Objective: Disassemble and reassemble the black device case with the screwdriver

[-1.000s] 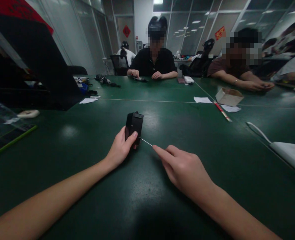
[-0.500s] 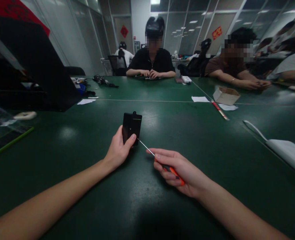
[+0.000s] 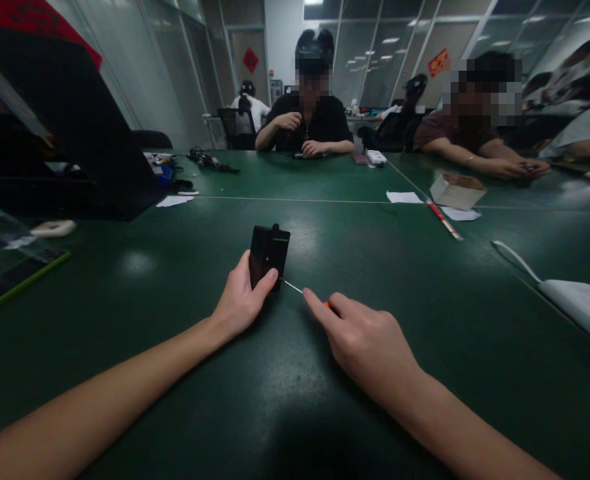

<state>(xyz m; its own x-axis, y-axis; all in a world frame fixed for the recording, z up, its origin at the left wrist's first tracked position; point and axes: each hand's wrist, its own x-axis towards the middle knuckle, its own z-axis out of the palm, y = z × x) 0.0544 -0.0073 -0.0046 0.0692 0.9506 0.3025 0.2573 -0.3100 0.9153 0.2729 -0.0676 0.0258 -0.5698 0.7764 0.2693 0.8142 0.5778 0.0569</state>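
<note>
Holding black case (image 3: pixel 275 251): left hand (image 3: pixel 243 294)

Above table (image 3: pixel 275 373): casing (image 3: pixel 273 252) in left hand (image 3: pixel 242 293); screwdriver (image 3: pixel 292 286) in right hand (image 3: pixel 367 337), right of casing. On table, farther back: box (image 3: pixel 457 194), right; cable bundle (image 3: pixel 205 159), left.

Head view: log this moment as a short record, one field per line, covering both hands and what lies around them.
Left hand: grips black box, thumb across its lower part
Right hand: holds thin-shafted tool
Tool tip: at the box's lower right; contact unclear
Surface: green table
Right edge: white device with cord
Farther back: open carton
</note>
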